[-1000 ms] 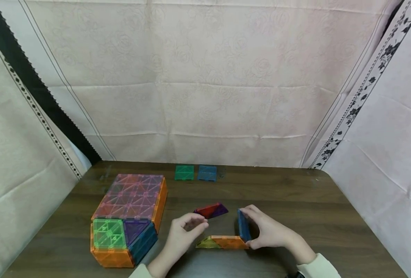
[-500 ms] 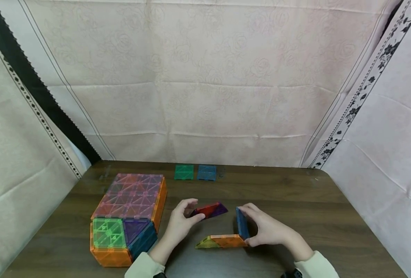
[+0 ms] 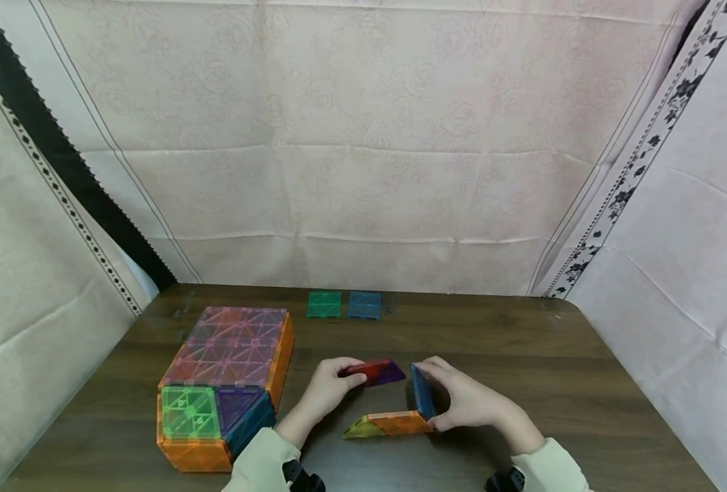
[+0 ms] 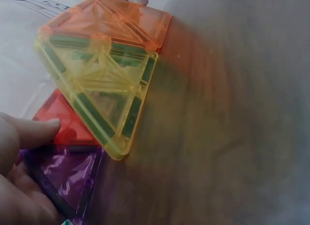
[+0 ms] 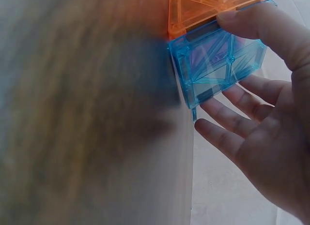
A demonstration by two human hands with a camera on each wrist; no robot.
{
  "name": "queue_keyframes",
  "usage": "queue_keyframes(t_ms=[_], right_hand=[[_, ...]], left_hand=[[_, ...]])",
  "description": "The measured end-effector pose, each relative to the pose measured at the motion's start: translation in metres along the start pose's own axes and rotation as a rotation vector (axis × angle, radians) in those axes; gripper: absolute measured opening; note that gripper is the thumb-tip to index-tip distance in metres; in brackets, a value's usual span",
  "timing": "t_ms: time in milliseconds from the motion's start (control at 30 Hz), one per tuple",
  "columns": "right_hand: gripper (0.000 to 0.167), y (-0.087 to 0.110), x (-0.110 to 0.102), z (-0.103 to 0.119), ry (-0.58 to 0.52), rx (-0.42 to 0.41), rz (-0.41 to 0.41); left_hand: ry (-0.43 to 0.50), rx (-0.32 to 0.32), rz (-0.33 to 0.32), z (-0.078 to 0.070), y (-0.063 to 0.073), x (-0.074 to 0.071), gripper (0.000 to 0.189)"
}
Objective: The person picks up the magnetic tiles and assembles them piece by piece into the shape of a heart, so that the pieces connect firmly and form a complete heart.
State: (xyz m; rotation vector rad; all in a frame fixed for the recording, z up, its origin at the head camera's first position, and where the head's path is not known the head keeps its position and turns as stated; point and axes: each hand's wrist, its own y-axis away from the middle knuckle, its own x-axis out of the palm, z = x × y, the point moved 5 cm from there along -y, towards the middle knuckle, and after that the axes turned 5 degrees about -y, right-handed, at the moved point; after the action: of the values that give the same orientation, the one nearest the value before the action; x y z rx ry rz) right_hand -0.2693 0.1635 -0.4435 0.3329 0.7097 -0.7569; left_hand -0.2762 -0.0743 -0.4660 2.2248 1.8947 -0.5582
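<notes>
My left hand (image 3: pixel 323 389) pinches a red magnetic tile (image 3: pixel 374 371) whose edge meets a purple triangular tile (image 3: pixel 391 374). In the left wrist view, the thumb lies on the red tile and fingers sit behind the purple one. With thumb and fingers, my right hand (image 3: pixel 471 400) grips a blue tile (image 3: pixel 421 393) standing on edge. That tile meets an orange tile (image 3: pixel 403 423), which in turn joins a yellow triangular tile (image 4: pixel 99 75). In the right wrist view, the thumb touches the seam between the blue tile (image 5: pixel 220 65) and the orange tile (image 5: pixel 208 7).
A large block built of tiles stands at the left, with a pink-purple top (image 3: pixel 228 348), orange sides and a green square (image 3: pixel 190 412) at its near end. Flat green (image 3: pixel 324 304) and blue (image 3: pixel 364 305) squares lie near the table's (image 3: pixel 492 335) back edge. Cloth hangs around the table.
My left hand has moved forward to the red and purple tiles and now pinches the red one. My right hand keeps its grip on the blue tile, shifted slightly left.
</notes>
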Motion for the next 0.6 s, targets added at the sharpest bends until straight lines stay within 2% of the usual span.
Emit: queue_keyframes(t_ms=[200,367,600], right_hand=[[0.084,-0.002,0.0,-0.001,-0.011,-0.002,0.001],[0.083,-0.002,0.0,-0.001,-0.009,-0.003,0.002],[0.082,-0.001,0.0,-0.001,-0.024,-0.008,-0.003]], left_hand=[[-0.009,0.025,0.066,-0.001,-0.008,0.008,0.014],[-0.018,0.019,0.106,-0.003,-0.012,0.015,0.015],[-0.005,0.007,0.126,-0.005,-0.013,0.021,0.017]])
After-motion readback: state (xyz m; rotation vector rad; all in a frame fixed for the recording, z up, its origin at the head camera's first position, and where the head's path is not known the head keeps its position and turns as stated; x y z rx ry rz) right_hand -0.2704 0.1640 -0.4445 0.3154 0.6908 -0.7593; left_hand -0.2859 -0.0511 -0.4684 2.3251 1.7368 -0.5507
